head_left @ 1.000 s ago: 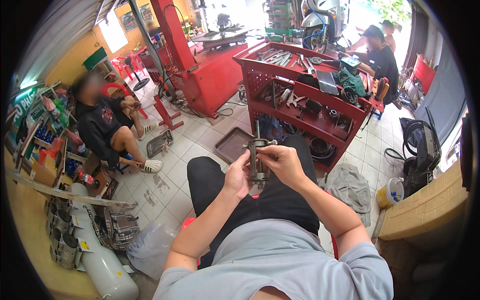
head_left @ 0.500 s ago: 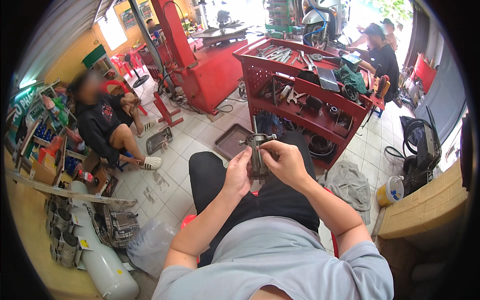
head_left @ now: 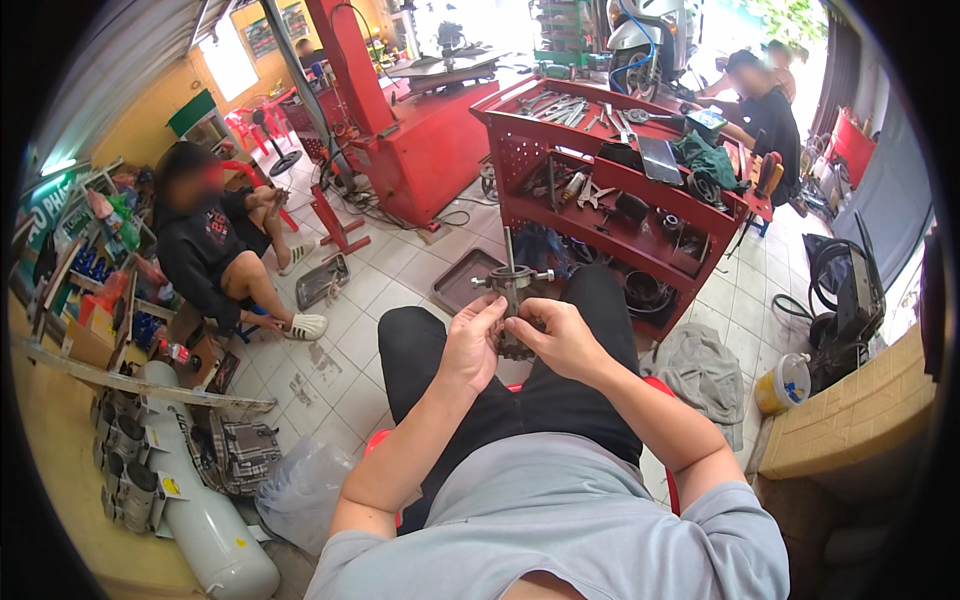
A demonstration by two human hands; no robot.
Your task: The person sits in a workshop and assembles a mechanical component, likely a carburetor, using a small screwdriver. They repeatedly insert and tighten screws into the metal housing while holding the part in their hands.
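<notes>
Between my knees I hold a dark metal tool (head_left: 510, 281), built round, with a thin rod standing up from it and bolts sticking out at its sides. My left hand (head_left: 470, 345) grips its body from the left, thumb and fingers pressed against it. From the right, my right hand (head_left: 563, 340) is closed on the same body, its fingers curled and the thumb tip near the left fingers. Both hands cover much of the lower body, so what the fingertips touch there is partly hidden.
Ahead stands a red tool cart (head_left: 610, 170) loaded with wrenches and other tools. Metal trays (head_left: 460, 282) lie on the tiled floor. A seated person (head_left: 205, 230) is at left, others work at the far right. A grey cloth (head_left: 695, 370) and a bucket (head_left: 780, 385) are at right.
My right hand has moved slightly down and left along the tool, its thumb now nearer my left fingers. More of the tool's top and side bolts shows.
</notes>
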